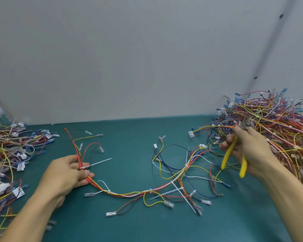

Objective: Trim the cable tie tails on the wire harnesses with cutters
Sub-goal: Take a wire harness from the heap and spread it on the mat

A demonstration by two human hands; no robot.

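At table (pixel 129 224) centre | our left hand (pixel 65 173) pinches harness (pixel 138 192) at a tie (pixel 82 167) | tail (pixel 101 162) points right toward cutters (pixel 229 154) | right hand (pixel 252 145) grips them, well apart | we judge left nearer

- Cutters (pixel 229 153): head blurred, jaws' state indistinct.
- Left harness pile (pixel 7 147): cut off by the left edge.
- Right harness pile (pixel 285 119): cut off by the right edge.

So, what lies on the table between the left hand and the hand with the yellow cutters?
In the head view, one wire harness curves across the green table, with several untrimmed white tie tails.
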